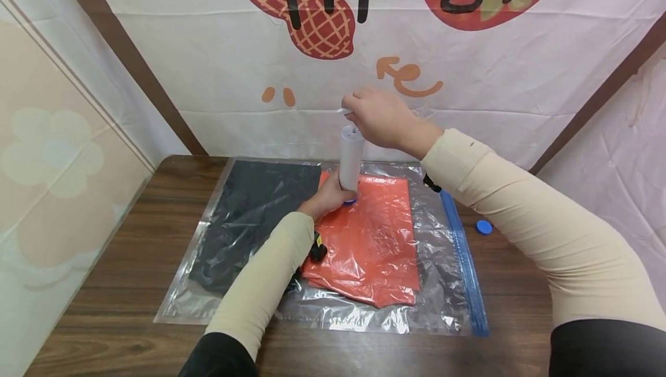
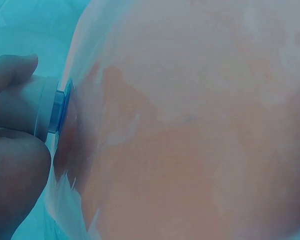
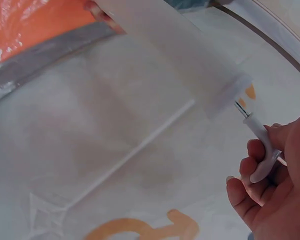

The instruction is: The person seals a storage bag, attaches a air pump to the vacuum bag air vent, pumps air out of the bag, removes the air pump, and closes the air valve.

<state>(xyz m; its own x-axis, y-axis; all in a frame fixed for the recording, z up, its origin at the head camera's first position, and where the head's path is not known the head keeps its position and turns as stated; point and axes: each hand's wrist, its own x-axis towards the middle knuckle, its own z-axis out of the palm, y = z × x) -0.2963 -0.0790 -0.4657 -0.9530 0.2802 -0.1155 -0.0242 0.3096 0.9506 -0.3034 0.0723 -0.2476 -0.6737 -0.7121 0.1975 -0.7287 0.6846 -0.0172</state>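
A white hand pump (image 1: 351, 157) stands nearly upright on the blue valve (image 1: 350, 201) of a clear vacuum storage bag (image 1: 437, 293). My left hand (image 1: 331, 193) grips the pump's lower end, right above the valve. In the left wrist view the pump's base (image 2: 25, 107) meets the blue valve rim (image 2: 65, 105). Above the pump's top, my right hand (image 1: 384, 118) holds its white handle (image 3: 262, 145), fingers curled round it. A short length of metal rod (image 3: 241, 108) shows between handle and barrel. Inside the bag lie a folded orange-red item (image 1: 369, 238) and a dark folded item (image 1: 255, 215).
The bag lies flat on a brown wooden table (image 1: 130, 250), its blue zip edge (image 1: 465, 273) on the right. Just beyond that edge sits a round blue cap (image 1: 484, 227). A printed white curtain (image 1: 208, 65) hangs behind the table.
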